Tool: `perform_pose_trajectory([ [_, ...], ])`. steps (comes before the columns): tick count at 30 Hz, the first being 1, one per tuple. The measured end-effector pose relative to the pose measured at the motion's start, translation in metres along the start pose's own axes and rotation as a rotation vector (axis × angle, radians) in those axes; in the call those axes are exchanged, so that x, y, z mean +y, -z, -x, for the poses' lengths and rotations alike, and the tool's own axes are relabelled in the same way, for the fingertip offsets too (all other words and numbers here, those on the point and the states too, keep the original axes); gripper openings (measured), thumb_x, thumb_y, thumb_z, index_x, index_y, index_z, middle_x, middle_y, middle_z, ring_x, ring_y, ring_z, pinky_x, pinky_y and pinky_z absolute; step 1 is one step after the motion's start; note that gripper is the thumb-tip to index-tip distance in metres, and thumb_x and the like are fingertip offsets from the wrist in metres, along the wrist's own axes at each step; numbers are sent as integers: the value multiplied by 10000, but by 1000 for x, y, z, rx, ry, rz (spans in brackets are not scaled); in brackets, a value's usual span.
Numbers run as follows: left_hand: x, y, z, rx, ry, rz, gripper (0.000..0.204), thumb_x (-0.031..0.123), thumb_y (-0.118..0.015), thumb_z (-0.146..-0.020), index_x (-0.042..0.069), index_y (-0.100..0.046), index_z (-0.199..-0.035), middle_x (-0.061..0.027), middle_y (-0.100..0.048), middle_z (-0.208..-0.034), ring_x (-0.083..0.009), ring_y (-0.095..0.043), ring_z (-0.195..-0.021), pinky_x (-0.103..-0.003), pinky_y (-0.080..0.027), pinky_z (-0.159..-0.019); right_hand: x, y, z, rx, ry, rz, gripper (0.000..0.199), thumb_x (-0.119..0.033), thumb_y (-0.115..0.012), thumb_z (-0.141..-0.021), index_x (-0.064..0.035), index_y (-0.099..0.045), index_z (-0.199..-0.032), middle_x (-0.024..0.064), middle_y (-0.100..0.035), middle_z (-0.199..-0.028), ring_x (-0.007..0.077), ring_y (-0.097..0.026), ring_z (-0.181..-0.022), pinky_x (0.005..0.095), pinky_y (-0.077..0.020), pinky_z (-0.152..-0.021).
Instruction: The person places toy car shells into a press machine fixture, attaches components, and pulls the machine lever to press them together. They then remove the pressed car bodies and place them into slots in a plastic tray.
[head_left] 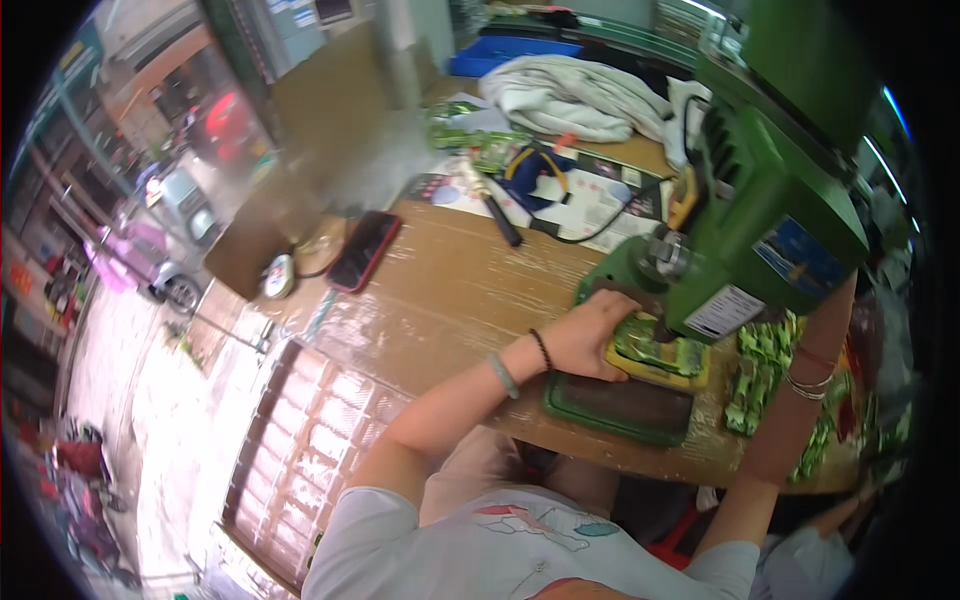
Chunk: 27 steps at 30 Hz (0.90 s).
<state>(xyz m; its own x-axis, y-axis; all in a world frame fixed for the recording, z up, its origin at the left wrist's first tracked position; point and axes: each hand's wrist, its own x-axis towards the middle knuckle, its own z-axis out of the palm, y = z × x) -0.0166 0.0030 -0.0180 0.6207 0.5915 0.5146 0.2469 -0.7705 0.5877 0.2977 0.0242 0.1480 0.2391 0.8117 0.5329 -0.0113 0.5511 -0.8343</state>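
My left hand (590, 338) grips the left end of a yellow block-shaped holder (682, 378), thumb at the near side and fingers over the far side. Shiny green strip-like pieces (650, 350) lie on top of it. The holder sits on the dark base (625, 405) of a green press-like machine (775, 210), beneath its head. My right forearm (785, 415), with bracelets at the wrist, reaches up along the machine's right side. Behind the machine's head my right hand is hidden, so its fingers and anything in them do not show.
Rows of green pieces (755, 380) lie right of the machine. A red-edged phone (365, 250), a black-handled tool (500, 220) and a pale cloth (570, 97) are on the brown table (450, 290). A blue tray (510, 52) stands behind. A crate (305, 450) is at my left.
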Motion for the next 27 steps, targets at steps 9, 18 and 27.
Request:
perform_pose_trajectory([
  [9, 7, -13, -3, -11, -32, 49, 881, 324, -807, -506, -59, -429, -1203, -210, -471, -1146, -368, -441, -1089, -401, -387, -960, 142, 105, 79, -67, -422, 244, 312, -256, -495, -941, -32, -499, -1158, 77, -593, -968, 160, -604, -827, 293, -495, -642],
  [18, 4, -4, -8, 31, -26, -32, 829, 289, -808, -565, -19, -426, -1233, -214, -483, -1175, -379, -459, -1106, -431, -390, -954, 59, -18, 144, -327, -191, 919, 171, -130, -668, -780, -2, -567, -832, 122, -598, -660, 238, -581, -579, 349, -446, -551],
  [27, 13, -11, -17, -128, 50, -69, 792, 246, -813, -543, -38, -450, -1188, -219, -496, -1140, -383, -465, -1067, -422, -406, -916, 46, 2, 140, -278, -152, 933, 171, -131, -642, -756, 6, -589, -844, 166, -637, -704, 307, -628, -660, 372, -489, -628],
])
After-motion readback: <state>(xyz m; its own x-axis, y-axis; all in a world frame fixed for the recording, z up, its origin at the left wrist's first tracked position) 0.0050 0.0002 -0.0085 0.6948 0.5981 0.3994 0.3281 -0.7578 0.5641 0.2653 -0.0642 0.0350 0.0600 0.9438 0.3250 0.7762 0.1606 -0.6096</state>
